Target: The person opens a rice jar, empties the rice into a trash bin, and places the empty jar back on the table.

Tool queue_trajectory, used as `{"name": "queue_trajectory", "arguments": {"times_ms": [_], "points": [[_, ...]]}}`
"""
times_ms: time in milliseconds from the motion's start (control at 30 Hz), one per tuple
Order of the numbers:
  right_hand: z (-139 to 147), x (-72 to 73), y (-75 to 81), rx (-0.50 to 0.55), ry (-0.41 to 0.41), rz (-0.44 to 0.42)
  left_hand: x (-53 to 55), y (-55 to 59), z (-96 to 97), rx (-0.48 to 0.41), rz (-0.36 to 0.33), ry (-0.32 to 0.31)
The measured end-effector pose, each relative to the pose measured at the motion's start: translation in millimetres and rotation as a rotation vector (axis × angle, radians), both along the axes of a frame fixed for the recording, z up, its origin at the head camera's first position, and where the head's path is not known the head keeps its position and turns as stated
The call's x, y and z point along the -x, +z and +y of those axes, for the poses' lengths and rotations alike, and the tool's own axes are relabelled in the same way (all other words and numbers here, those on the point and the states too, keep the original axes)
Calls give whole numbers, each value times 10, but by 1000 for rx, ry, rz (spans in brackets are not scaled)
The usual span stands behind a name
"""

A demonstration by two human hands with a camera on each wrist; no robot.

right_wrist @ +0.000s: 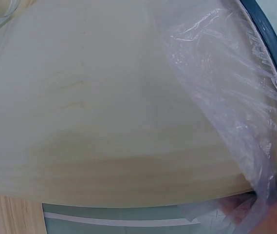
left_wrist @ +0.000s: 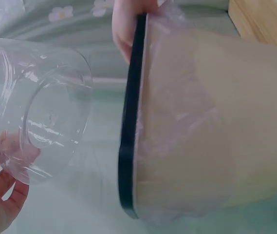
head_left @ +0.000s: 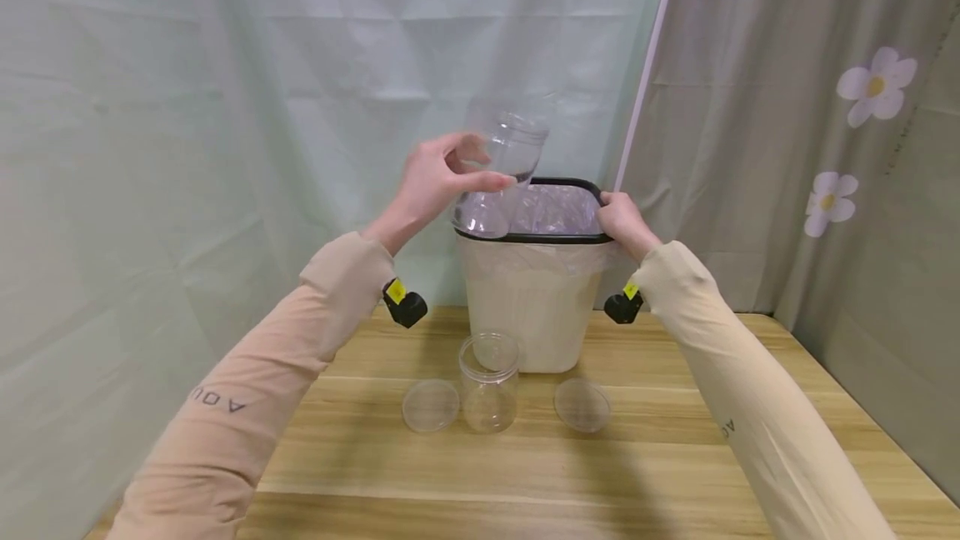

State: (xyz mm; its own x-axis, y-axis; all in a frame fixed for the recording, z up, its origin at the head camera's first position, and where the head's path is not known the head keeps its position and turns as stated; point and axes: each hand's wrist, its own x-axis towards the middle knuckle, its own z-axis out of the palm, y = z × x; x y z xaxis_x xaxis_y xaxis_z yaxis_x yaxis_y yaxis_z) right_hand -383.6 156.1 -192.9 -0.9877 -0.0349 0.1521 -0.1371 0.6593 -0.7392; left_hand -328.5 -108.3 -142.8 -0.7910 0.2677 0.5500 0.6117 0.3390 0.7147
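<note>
My left hand (head_left: 442,177) holds a clear plastic jar (head_left: 519,148) between thumb and fingers, tilted and slightly blurred, above the left side of the bin. In the left wrist view the jar (left_wrist: 55,117) shows one round end facing the bin's rim, with the fingers curved round its side. The cream-coloured trash bin (head_left: 536,298) has a black rim (head_left: 555,238) and a thin see-through liner (head_left: 558,208) folded over its edge. On the far right corner of that rim, my right hand (head_left: 624,219) grips the edge and liner.
A second clear jar (head_left: 489,394) stands uncovered on the wooden table (head_left: 450,473), in front of the bin. Flat round clear lids lie on either side of it, a left lid (head_left: 431,405) and a right lid (head_left: 582,405). Curtains (head_left: 337,107) hang behind and beside the table.
</note>
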Motion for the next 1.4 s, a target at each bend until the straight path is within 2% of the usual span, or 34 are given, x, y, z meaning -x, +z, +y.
{"name": "queue_trajectory", "arguments": {"times_ms": [100,333,533,833,1000,1167,1400], "points": [[-1,-13,9,10,-2,-9,-88,-57,-11,-14,24,-30],[8,-22,18,28,-2,-24,-465,-40,-18,-21,5,-28],[25,-21,10,36,2,-29,-546,-151,-61,-38,56,-11],[62,-23,10,34,8,-21,-559,-374,-137,-103,100,22],[103,-20,-5,39,12,-8,-586,-482,-189,-118,85,-4],[131,-19,-22,58,11,-2,-601,-589,-260,-113,57,13],[145,-18,-23,62,18,1,-372,-892,-484,-118,35,74]]}}
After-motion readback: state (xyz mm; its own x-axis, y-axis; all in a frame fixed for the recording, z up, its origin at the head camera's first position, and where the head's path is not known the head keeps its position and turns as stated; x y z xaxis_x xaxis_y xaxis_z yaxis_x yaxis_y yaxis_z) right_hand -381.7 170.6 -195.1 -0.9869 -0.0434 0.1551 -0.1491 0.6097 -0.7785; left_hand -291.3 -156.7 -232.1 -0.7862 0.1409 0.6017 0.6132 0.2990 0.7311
